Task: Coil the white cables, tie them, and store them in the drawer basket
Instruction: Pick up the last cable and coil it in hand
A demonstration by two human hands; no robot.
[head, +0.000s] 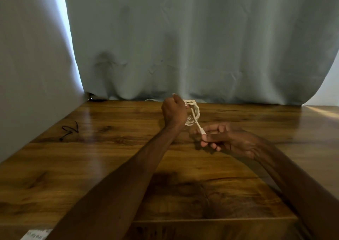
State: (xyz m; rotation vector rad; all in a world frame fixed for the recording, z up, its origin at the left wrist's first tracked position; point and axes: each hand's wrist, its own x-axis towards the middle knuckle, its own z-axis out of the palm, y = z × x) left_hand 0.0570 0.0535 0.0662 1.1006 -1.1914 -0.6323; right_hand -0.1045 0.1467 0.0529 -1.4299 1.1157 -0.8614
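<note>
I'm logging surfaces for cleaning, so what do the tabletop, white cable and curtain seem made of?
The tabletop looks like wood or wood-look laminate with a glossy finish: grain, knots and bright reflections show. The white cable looks like smooth, flexible plastic-jacketed wire, since it bends into tight loops. The curtain looks like matte woven fabric, hanging in soft folds.

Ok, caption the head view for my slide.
Left hand grips a coiled white cable above the wooden table while the right hand pinches its plug end.
</note>
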